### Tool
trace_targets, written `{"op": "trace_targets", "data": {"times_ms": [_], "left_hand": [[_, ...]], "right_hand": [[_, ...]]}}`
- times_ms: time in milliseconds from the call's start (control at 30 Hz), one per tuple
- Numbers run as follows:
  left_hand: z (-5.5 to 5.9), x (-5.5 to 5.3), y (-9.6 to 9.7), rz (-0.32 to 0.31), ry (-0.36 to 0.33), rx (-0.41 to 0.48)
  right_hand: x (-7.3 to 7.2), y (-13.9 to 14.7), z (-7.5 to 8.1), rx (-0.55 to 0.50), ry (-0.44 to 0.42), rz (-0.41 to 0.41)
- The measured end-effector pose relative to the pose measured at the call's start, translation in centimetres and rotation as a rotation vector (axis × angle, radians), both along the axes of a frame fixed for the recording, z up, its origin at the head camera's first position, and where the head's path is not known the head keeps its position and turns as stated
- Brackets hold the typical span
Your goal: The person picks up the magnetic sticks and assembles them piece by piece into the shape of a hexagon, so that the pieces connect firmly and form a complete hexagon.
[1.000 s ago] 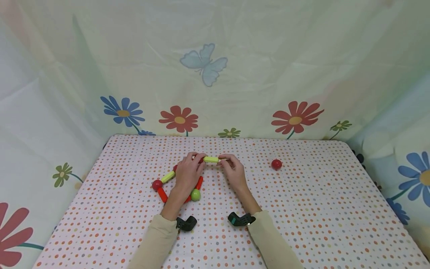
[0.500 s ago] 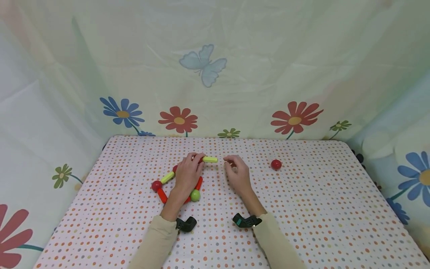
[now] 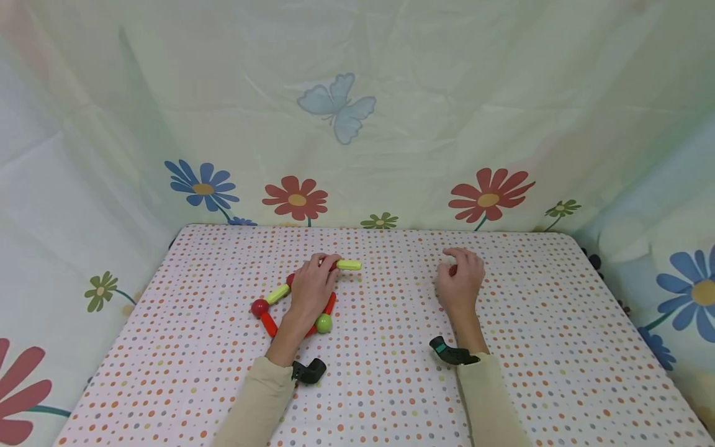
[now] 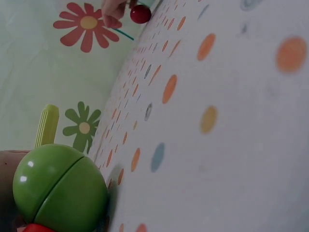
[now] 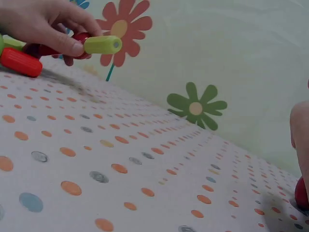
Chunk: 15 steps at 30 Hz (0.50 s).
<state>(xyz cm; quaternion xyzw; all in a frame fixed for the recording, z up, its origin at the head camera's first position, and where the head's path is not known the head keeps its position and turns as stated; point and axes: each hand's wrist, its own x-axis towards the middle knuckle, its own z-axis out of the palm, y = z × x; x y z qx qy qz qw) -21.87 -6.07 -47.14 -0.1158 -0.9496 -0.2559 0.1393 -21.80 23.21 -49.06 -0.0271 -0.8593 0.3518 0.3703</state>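
Observation:
My left hand [image 3: 313, 287] grips a dark red ball [image 5: 82, 44] whose end carries a yellow-green rod [image 3: 349, 265] pointing right. Beneath and around that hand lies a linked chain of rods and balls: a red ball [image 3: 259, 308], a yellow-green rod [image 3: 277, 294], a red rod [image 3: 269, 324] and a green ball [image 3: 323, 323]. The left wrist view shows the green ball [image 4: 60, 188] up close. Over on the right, my right hand [image 3: 462, 282] has its fingers curled around a loose red ball [image 4: 141, 14], largely covered by the hand in the head view.
A dotted cloth covers the table [image 3: 385, 372], and a flowered curtain [image 3: 419, 124] hangs behind it. Each wrist wears a black camera, the left wrist camera [image 3: 309, 371] and the right wrist camera [image 3: 451, 352].
My right hand has let go of the yellow-green rod's free end, moved right and reached the loose red ball. My left hand has stayed in place, still holding its piece.

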Motion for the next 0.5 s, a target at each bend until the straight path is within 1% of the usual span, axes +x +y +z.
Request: {"op": "trace_targets", "data": {"times_ms": [100,200,300,400,500], "left_hand": [[0.01,0.03,0.00,-0.003,0.005,0.005],[-0.01,0.06,-0.04,-0.003,0.004,0.002],[-0.02,0.08,-0.04,-0.003,0.002,0.000],[0.00,0.09,-0.01,-0.007,0.013,0.001],[0.06,0.09,0.01,-0.013,0.022,0.000]], "right_hand": [[0.12,0.31,-0.05,-0.104,-0.152,-0.046],[0.17,0.08,0.00,-0.144,-0.239,-0.050],[0.12,-0.05,-0.03,-0.175,-0.265,-0.008],[-0.02,-0.01,-0.11,-0.190,-0.283,0.068],[-0.16,0.04,-0.12,-0.166,-0.307,0.128]]}}
